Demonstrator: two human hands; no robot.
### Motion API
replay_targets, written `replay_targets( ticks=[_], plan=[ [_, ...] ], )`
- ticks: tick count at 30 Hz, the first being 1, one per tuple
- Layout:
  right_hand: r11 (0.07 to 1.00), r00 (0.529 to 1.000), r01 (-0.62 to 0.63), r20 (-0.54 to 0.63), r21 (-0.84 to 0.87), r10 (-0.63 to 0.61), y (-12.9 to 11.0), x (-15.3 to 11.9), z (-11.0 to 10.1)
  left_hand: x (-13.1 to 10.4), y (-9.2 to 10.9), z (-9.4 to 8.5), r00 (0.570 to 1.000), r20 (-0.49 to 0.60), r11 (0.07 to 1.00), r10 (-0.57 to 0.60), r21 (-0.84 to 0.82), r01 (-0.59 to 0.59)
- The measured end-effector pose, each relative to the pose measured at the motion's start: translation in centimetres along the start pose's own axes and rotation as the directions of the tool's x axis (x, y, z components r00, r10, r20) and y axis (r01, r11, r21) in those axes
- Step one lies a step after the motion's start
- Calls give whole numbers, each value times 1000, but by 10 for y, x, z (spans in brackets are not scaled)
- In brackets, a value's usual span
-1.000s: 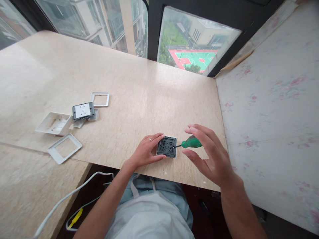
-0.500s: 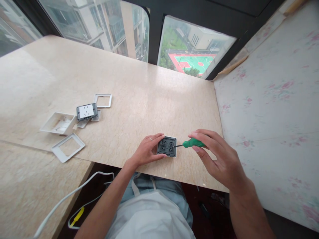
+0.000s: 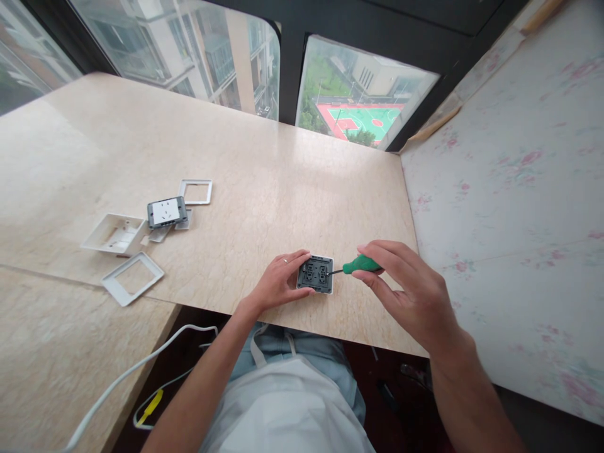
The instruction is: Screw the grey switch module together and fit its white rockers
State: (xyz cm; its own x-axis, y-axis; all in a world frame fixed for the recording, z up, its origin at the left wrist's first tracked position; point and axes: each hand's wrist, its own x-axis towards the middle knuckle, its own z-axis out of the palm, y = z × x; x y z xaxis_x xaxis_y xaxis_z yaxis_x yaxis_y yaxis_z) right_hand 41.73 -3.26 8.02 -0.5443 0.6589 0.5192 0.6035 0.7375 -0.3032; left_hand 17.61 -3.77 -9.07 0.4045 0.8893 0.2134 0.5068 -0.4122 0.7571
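A square wall switch [image 3: 315,275] with a dark grey inner face and a white edge lies on the stone countertop near its front edge. My left hand [image 3: 282,281] grips it from the left, thumb along the near side and fingers along the far side. In my right hand [image 3: 406,283] is a screwdriver [image 3: 361,265] with a green handle, pinched between thumb and fingers. Its thin shaft points left, and the tip meets a screw at the right part of the switch's face.
Off to the left are a white back box [image 3: 114,233], a socket module [image 3: 167,212] resting on small plates, and two white frames, a larger one [image 3: 133,279] and a smaller one [image 3: 195,191]. A papered wall [image 3: 509,207] bounds the right. A white cable [image 3: 127,372] hangs below the countertop.
My right fingers have shifted their hold on the screwdriver handle, thumb now closer under it. The view has moved slightly; the switch and my left hand stay together.
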Motion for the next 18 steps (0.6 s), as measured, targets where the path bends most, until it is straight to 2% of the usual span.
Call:
replay_targets(
  ticks=[5,10,15,18],
  plan=[
    [997,999,34,41,-68,-32,-1,3,0,0,-2,2,1000,-9,1000,8,9,-7],
    [999,990,40,133,-16,-38,0,7,-1,0,0,2,1000,-17,1000,10,7,-10],
    [998,969,-41,246,45,28,-4,8,-7,0,1,1,1000,-8,1000,-9,2,9],
    [994,951,-57,307,94,25,-5,7,-14,1,1,0,1000,2,1000,-11,-2,11]
  ],
)
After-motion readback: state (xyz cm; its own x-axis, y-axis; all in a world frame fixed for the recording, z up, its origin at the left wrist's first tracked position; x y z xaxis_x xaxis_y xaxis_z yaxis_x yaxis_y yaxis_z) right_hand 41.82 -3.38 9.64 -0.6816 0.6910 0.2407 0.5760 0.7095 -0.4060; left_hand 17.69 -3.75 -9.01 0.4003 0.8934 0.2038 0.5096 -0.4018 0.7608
